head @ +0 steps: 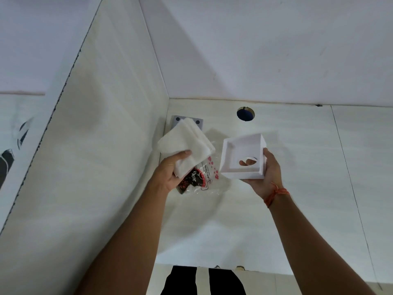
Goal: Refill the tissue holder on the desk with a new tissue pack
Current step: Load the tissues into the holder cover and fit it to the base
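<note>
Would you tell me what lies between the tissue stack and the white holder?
Head view: only bare desk separates the tissues from the holder.

Wrapper (198,179) — "Dove" legible; smaller print unreadable.

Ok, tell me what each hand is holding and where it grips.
The left hand pinches the stack of white tissues at its near lower corner. The right hand holds the white tissue holder cover by its right side, fingers underneath.

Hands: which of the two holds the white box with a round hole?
The right hand, the one with the orange wrist thread, holds the box; the left hand grips a stack of tissues.
</note>
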`<state>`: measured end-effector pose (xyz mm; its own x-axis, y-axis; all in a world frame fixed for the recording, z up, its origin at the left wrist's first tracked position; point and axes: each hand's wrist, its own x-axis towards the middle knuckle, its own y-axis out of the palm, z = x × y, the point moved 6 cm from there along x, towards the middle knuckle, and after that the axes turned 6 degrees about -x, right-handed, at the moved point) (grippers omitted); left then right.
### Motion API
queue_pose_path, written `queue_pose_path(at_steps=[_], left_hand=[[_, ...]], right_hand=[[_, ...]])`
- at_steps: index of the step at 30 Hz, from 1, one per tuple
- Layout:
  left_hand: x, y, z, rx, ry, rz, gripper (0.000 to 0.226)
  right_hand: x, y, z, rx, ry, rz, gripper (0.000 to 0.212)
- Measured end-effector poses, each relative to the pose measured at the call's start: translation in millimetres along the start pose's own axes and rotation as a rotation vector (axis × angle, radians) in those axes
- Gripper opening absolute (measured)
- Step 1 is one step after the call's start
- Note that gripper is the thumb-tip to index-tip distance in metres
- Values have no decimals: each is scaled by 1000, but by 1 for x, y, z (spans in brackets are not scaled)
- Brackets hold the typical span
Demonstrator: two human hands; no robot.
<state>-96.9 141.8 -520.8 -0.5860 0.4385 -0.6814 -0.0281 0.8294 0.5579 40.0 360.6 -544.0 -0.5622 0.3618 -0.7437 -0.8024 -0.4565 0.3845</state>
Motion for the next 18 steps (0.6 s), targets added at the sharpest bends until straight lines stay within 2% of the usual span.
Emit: queue_pose_path(at_steps=[3, 6, 9, 12, 15, 17, 18], left_hand=[[1, 13, 1, -38, -32, 172, 65], [3, 17, 9, 16, -76, 231, 63], [5, 13, 19, 142, -106, 210, 79], [5, 9, 26, 218, -141, 179, 84], [2, 13, 31, 274, -153, 180, 85], [0, 15, 32, 312, -154, 174, 85], [0, 16, 32, 326, -156, 170, 82]], right_hand=[[8, 21, -23, -55, 111, 37, 58], [10, 36, -39, -161, 163, 35, 43], [11, 39, -46, -296, 152, -15, 23], [17, 28, -37, -594, 50, -127, 21], [10, 21, -11, -915, -208, -320, 34], [-11, 32, 12, -949, -439, -385, 38], [-20, 40, 17, -874, -488, -332, 38]])
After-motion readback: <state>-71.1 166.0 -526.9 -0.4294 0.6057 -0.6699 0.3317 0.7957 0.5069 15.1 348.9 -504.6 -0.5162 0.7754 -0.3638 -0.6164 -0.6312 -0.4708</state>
